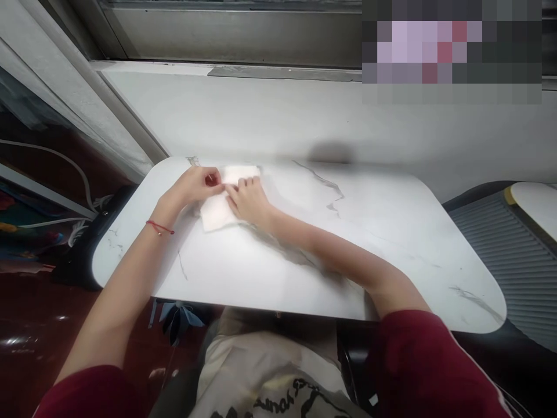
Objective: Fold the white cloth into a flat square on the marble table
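A white, soft-looking folded sheet (216, 213), perhaps tissue or cloth, lies on the left part of the white marble-patterned table (369, 232). My left hand (198, 184) is at its left edge, fingers curled and thumb stretched toward the fingertips in a pinch. What sits between those fingertips is too small to see clearly. Across the middle of the sheet rests my right hand (253, 200), palm down with its fingers spread, hiding part of it. Both hands nearly meet at the sheet's centre. A red string bracelet (160, 227) circles my left wrist.
Behind the table rises a white wall (261, 119) below a metal window frame (187, 35). A white curtain (52, 75) and pale cables (82, 174) are at left. A grey ribbed surface (491, 244) stands right of the table. The upper right is pixelated.
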`<state>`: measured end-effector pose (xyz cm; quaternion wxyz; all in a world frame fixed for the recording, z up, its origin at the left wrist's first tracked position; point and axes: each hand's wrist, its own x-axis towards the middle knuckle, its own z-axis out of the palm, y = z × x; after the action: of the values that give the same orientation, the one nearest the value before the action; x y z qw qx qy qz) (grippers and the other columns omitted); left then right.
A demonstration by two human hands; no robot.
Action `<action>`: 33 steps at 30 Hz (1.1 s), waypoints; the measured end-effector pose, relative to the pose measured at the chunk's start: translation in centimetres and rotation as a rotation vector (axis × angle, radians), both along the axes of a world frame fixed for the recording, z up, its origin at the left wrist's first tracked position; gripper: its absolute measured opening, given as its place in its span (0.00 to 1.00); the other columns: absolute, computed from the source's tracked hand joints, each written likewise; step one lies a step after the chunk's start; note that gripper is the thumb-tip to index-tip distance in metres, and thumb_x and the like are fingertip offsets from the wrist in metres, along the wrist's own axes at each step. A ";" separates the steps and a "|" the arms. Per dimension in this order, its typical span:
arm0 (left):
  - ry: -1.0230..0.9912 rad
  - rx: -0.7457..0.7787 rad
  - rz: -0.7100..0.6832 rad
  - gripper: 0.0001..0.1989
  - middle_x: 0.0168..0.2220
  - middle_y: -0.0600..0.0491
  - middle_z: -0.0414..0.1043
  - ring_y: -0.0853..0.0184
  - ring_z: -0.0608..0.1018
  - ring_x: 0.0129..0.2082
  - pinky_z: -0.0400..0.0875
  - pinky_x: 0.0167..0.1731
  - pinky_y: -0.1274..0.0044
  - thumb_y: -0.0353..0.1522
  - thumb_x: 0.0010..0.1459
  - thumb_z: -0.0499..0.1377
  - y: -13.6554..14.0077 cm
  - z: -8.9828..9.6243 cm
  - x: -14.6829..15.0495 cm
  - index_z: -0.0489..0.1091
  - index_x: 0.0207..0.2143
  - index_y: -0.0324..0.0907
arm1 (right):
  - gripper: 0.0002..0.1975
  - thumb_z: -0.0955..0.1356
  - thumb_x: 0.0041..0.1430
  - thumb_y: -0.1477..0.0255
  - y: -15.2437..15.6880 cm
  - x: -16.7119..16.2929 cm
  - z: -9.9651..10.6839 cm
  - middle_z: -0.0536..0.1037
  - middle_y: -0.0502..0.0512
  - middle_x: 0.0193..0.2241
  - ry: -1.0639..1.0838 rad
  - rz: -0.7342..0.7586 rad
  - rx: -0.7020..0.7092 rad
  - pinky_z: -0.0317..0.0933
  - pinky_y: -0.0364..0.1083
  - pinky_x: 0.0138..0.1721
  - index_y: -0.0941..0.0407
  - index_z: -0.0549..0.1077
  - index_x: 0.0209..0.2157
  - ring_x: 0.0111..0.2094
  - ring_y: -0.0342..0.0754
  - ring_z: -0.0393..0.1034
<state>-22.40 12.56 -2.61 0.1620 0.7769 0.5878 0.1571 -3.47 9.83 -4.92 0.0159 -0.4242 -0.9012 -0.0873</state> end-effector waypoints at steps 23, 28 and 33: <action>-0.078 -0.022 -0.241 0.15 0.35 0.53 0.77 0.66 0.75 0.30 0.66 0.32 0.75 0.42 0.67 0.52 -4.2 0.3 6.1 0.74 0.42 0.43 | 0.32 0.50 0.76 0.61 -5.9 5.3 0.4 0.79 0.73 0.43 -0.193 -0.152 -0.006 0.59 0.53 0.38 0.66 0.58 0.70 0.40 0.60 0.74; 0.098 0.180 -0.284 0.21 0.54 0.45 0.76 0.59 0.80 0.41 0.71 0.49 0.66 0.42 0.70 0.47 -3.8 -0.7 6.0 0.71 0.53 0.42 | 0.28 0.51 0.74 0.68 1.2 7.9 -1.0 0.75 0.75 0.50 0.000 -0.208 0.023 0.54 0.53 0.45 0.67 0.65 0.65 0.49 0.62 0.67; 0.178 0.234 -0.410 0.23 0.63 0.43 0.70 0.54 0.76 0.58 0.68 0.57 0.62 0.40 0.72 0.42 -3.0 -2.1 6.1 0.70 0.57 0.42 | 0.27 0.52 0.71 0.72 5.7 11.4 -2.2 0.74 0.72 0.48 0.104 -0.247 0.102 0.51 0.52 0.42 0.64 0.71 0.60 0.47 0.61 0.63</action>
<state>-16.29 9.53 -4.68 0.0470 0.9041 0.4078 0.1188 7.97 15.52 -7.14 0.0732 -0.5346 -0.8344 -0.1121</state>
